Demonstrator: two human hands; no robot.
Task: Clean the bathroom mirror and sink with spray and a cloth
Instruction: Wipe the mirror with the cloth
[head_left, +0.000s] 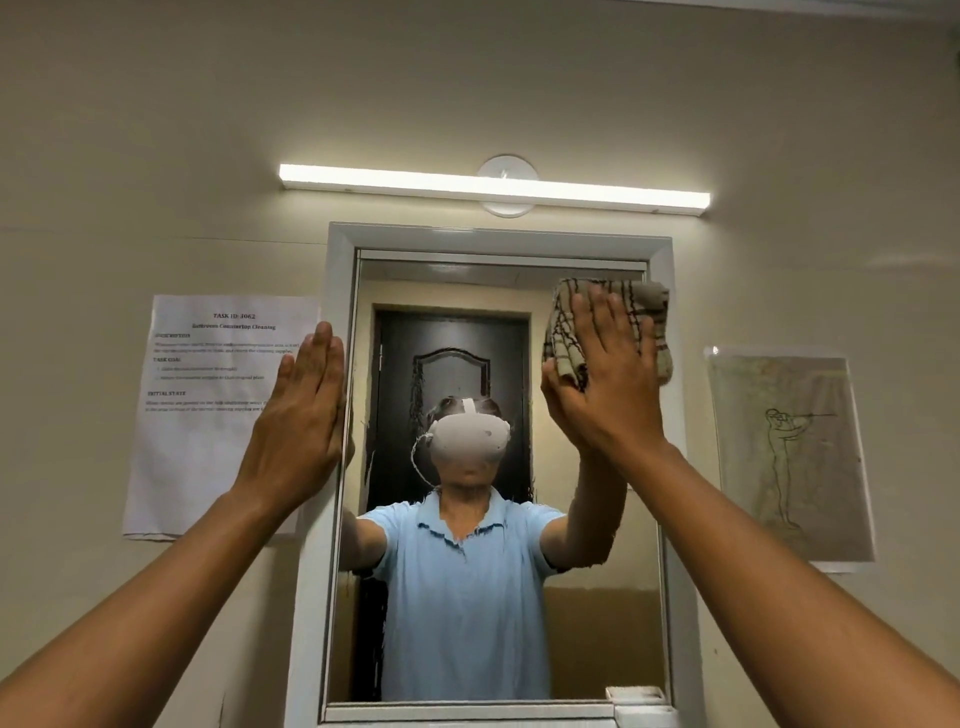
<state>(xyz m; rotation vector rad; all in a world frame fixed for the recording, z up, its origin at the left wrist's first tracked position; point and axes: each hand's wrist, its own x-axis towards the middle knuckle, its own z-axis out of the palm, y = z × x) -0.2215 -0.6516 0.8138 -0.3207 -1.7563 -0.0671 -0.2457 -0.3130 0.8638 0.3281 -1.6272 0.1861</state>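
The right hand (605, 379) presses a checked cloth (613, 322) flat against the upper right corner of the mirror (452, 597), fingers straight and slightly spread. The left hand (301, 415) rests flat on the mirror's white frame (498, 236), fingers straight and together.

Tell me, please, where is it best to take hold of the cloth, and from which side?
Grip the cloth by the bunched folds sticking out beyond the right hand, coming from the right or above. The flat palm covers its middle, pressing it against the mirror, so only those edges are free.
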